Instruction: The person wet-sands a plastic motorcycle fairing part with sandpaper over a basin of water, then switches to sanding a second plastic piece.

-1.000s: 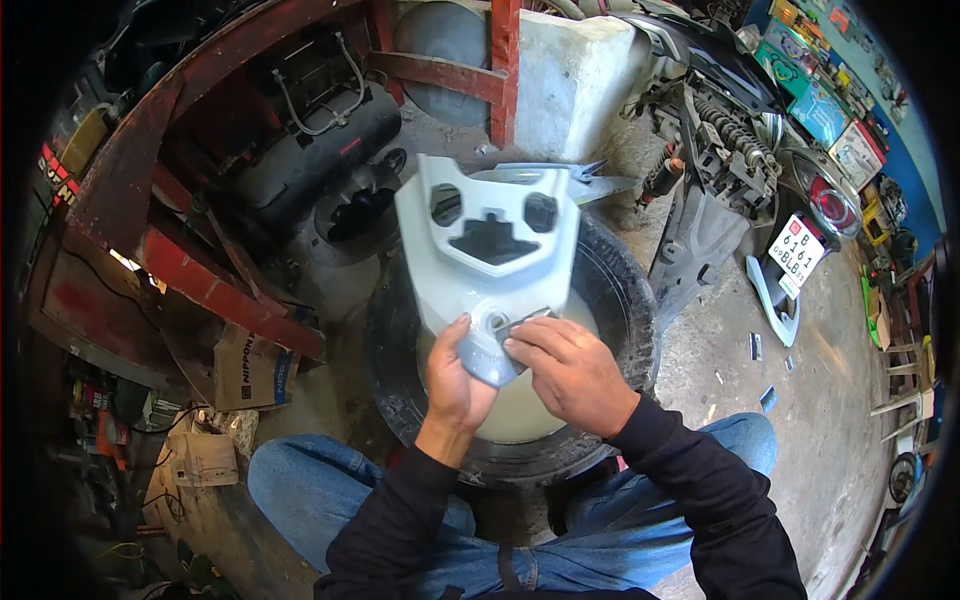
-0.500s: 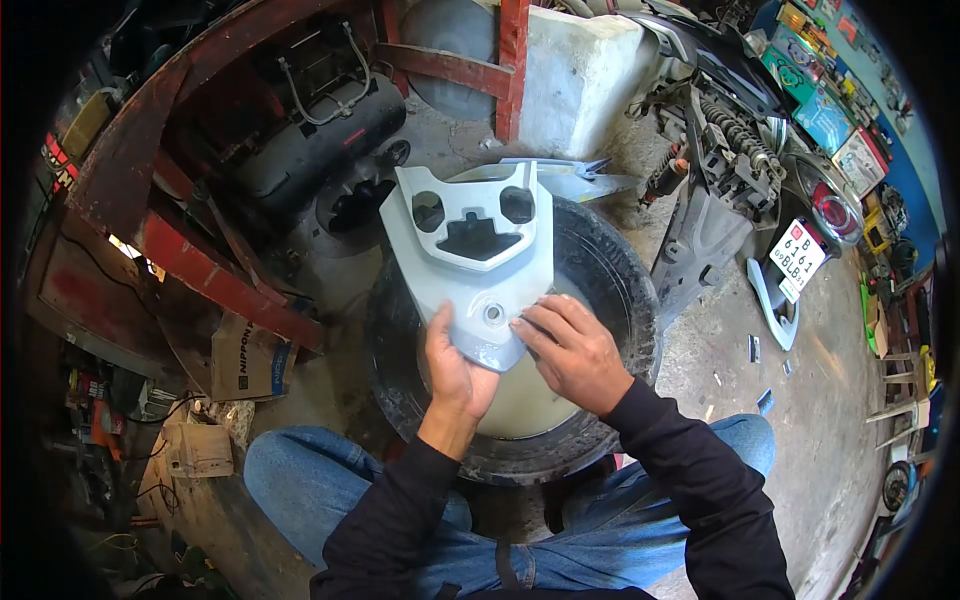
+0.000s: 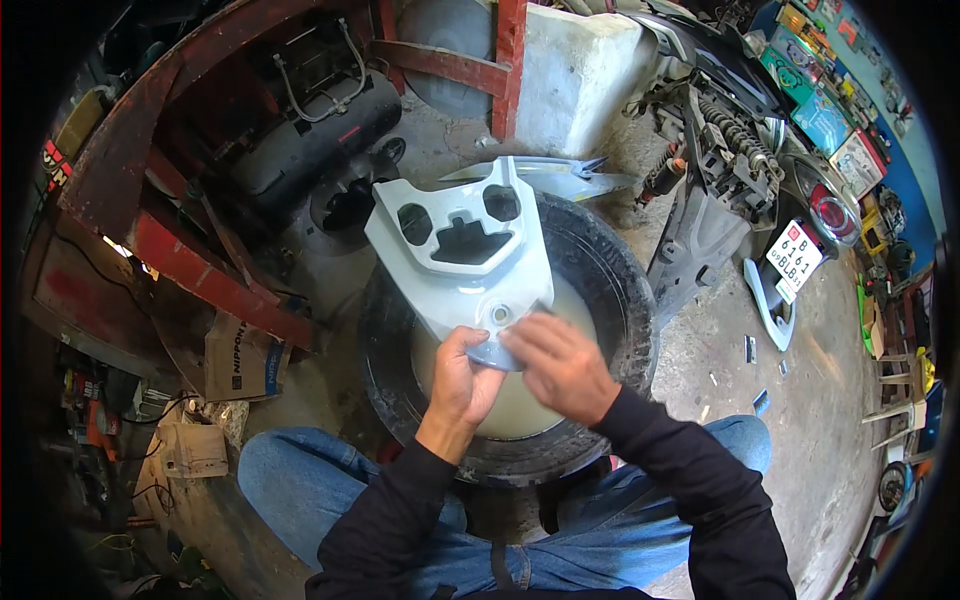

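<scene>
A white plastic body panel (image 3: 461, 285) with cut-out openings is held over a black tyre-like tub (image 3: 627, 300) of cloudy liquid (image 3: 520, 408). My left hand (image 3: 460, 385) grips the panel's lower end, thumb on top. My right hand (image 3: 565, 365), blurred, has its fingers together on the panel's right lower part, beside a small round hole (image 3: 500, 315); what lies under the fingertips is hard to make out. Another pale panel (image 3: 585, 175) lies behind the tub.
A red wooden frame (image 3: 230, 280) with a black compressor tank (image 3: 320, 130) stands left, near cardboard (image 3: 240, 355). A partly dismantled motorbike (image 3: 735, 150) is at right; a white concrete block (image 3: 570, 70) is behind. My jean-clad legs (image 3: 300, 480) flank the tub.
The panel has shifted left and tilted, its top corner swinging out leftward. My right hand has moved over the panel's lower part and is now blurred; my left hand still grips it.
</scene>
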Available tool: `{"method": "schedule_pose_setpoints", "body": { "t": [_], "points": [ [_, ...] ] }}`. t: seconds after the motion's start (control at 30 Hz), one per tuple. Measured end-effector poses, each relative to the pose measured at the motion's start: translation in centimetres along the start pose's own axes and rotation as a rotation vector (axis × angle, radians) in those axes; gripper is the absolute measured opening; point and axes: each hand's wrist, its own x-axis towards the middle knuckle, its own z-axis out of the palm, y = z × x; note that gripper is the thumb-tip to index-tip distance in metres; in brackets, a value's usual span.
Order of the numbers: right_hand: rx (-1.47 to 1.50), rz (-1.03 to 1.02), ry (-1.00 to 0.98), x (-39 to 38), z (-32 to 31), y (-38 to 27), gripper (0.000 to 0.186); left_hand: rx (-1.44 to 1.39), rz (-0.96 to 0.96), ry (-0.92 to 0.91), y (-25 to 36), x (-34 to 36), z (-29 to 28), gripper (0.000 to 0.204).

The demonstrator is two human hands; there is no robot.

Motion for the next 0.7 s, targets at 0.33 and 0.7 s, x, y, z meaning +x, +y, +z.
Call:
{"method": "schedule_pose_setpoints", "body": {
  "t": [0.33,0.7],
  "points": [
    [-0.014,-0.041,-0.023,-0.2,-0.2,1.9,0.037,0.040,0.030,0.052,-0.9,-0.4,0.2,0.057],
    [-0.046,0.006,-0.034,-0.4,-0.1,-0.1,0.038,0.074,0.053,0.051,-0.3,-0.4,0.4,0.056]
  ]
}}
